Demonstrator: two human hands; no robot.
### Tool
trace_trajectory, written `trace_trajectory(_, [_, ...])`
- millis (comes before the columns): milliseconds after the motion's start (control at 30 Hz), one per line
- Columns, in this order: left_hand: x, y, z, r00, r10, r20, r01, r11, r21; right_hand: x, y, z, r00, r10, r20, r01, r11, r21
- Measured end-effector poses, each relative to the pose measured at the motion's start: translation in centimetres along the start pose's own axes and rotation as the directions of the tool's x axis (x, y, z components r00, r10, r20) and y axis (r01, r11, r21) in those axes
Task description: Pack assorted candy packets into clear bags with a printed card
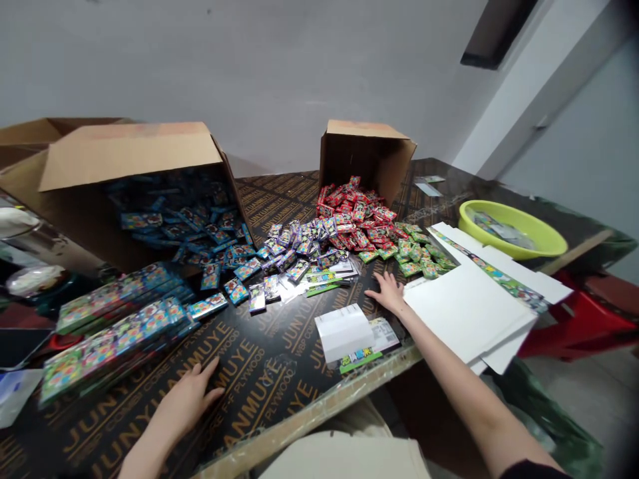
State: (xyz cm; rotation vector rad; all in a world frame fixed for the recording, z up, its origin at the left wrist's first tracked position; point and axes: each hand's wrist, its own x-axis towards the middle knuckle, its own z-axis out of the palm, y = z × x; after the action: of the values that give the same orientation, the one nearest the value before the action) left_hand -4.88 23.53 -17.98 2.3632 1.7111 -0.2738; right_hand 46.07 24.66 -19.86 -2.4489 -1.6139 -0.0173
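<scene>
My left hand (pixel 187 399) is over the printed black plywood table top, fingers apart and nothing in it. Beyond it lie rows of small colourful packs (pixel 117 339) set side by side. My right hand (pixel 387 293), also with its fingers spread and holding nothing, is near the green packs (pixel 418 249) and the white flat cardboard sheets (pixel 464 299). Between my hands lies a folded white card with a colourful printed strip (pixel 344 332). Farther back are loose purple packs (pixel 304 239), red packs (pixel 357 213) and blue packs (pixel 219 246).
A large cardboard box (pixel 134 150) on its side spills blue packs at left. A smaller box (pixel 367 130) stands behind the red ones. The yellow-green basin (pixel 549 245) sits at right, a red stool (pixel 579 326) below. The table's front edge (pixel 319 412) runs before me.
</scene>
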Motion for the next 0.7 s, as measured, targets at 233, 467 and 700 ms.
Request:
trace_trajectory(233, [-0.1,2.4,-0.9,0.999,-0.039,-0.012,0.040,0.989,0.140,2.6,-6.4,0.4,0.943,-0.328,-0.064,0.328,0.945,-0.003])
trace_trajectory(467, [-0.2,2.8,-0.5,0.988,-0.115,-0.100,0.131,0.976,0.174,3.5,-11.1,0.6,0.854,-0.496,-0.158,0.489,0.868,-0.085])
trace_trajectory(700, [-0.3,3.1,-0.5,0.972,-0.192,-0.138,0.207,0.972,0.107,1.2,-11.2,0.6,0.715,-0.679,-0.167,0.649,0.733,-0.205])
